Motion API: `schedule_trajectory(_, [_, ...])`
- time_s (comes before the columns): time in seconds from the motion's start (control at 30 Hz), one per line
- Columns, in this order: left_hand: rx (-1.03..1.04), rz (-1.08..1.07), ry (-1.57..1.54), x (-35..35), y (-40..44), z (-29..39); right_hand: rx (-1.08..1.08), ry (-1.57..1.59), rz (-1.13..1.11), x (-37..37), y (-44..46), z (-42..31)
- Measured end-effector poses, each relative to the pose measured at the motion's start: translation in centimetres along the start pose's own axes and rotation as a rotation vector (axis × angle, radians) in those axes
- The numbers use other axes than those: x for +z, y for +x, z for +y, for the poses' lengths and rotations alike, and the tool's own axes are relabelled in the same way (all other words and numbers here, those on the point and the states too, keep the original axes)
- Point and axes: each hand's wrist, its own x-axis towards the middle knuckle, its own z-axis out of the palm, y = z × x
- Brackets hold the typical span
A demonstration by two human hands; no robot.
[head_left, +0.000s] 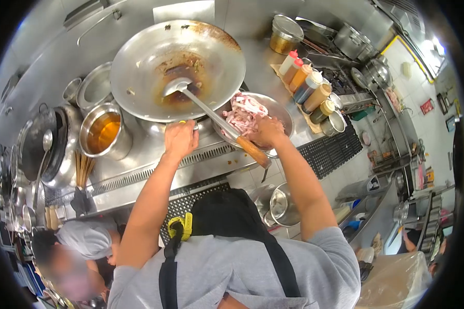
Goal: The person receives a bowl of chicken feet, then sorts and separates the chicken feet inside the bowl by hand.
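A large steel wok (pixel 134 67) sits on the range with brown liquid in its bottom. My left hand (pixel 181 140) is closed at the wok's near rim, apparently round its handle, with a bit of yellow showing by the knuckles. To the right, my right hand (pixel 267 131) reaches into a steel bowl (pixel 282 110) of raw meat strips (pixel 239 116). Its fingers curl down into the meat, and the fingertips are hidden. A ladle (pixel 211 110) rests with its head in the wok, and its wooden handle crosses over the bowl, beside my right hand.
A pot of amber liquid (pixel 103 134) stands left of the wok. Several squeeze bottles (pixel 307 85) line the right, near a lidded pot (pixel 286 36). Another person (pixel 87 247) is at lower left. Steel pots (pixel 283 203) stand low in front of my body.
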Motion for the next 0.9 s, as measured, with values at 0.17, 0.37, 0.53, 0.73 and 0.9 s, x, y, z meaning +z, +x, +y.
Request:
schedule_trajectory(0.17, [-0.049, -0.130, 0.036, -0.2, 0.3, 0.0, -0.101, 0.027, 0.004, 0.2, 1.7, 1.9])
schedule_trajectory(0.37, [-0.093, -0.109, 0.047, 0.0, 0.2, 0.4, -0.238, 0.014, -0.087, -0.9, 4.4, 4.5])
schedule_trajectory(0.53, [-0.112, -0.060, 0.053, 0.5, 0.4, 0.7, -0.157, 0.111, 0.037, -0.2, 8.2, 8.2])
schedule_trajectory(0.73, [-0.217, -0.171, 0.144, 0.9, 0.3, 0.7, -0.102, 0.021, -0.127, -1.6, 8.8, 5.0])
schedule_trajectory(0.9, [-0.267, -0.186, 0.182, 0.9, 0.5, 1.4, -0.081, 0.061, -0.099, -0.4, 9.5, 5.2])
